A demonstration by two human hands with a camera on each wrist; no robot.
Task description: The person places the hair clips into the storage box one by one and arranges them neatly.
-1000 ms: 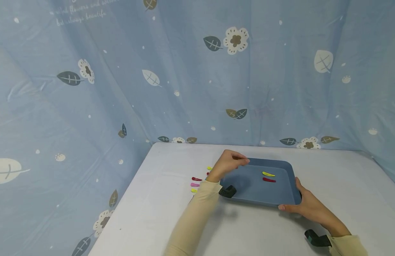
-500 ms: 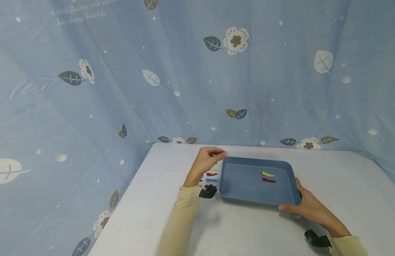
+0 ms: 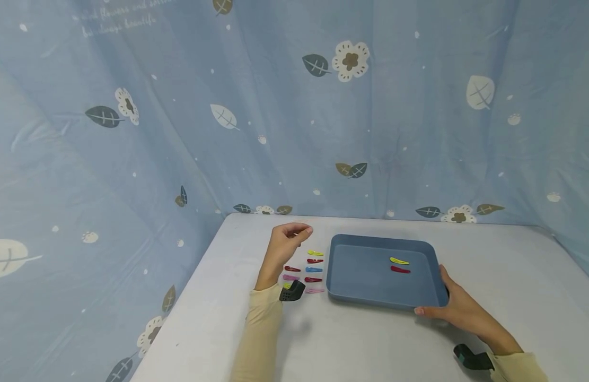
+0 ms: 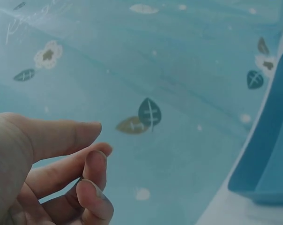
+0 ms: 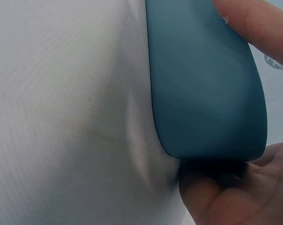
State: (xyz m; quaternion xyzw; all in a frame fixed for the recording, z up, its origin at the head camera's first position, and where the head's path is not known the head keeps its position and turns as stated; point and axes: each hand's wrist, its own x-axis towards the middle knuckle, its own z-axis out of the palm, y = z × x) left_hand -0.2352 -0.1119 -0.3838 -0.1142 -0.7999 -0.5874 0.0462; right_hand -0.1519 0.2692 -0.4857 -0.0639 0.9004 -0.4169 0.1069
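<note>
Blue tray (image 3: pixel 370 278) set flat on the white counter (image 3: pixel 370 345); its near right corner is gripped by the right hand (image 3: pixel 458 310). Yellow hair clip (image 3: pixel 399 260) and red hair clip (image 3: pixel 400 270) lie inside. Left hand (image 3: pixel 284 245) is raised above a cluster of hair clips (image 3: pixel 306 270) beside the tray, grip loosely curled, nothing held.

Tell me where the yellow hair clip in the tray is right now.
In the head view, the yellow hair clip lies in the blue tray, right of centre, just behind the red clip.
</note>
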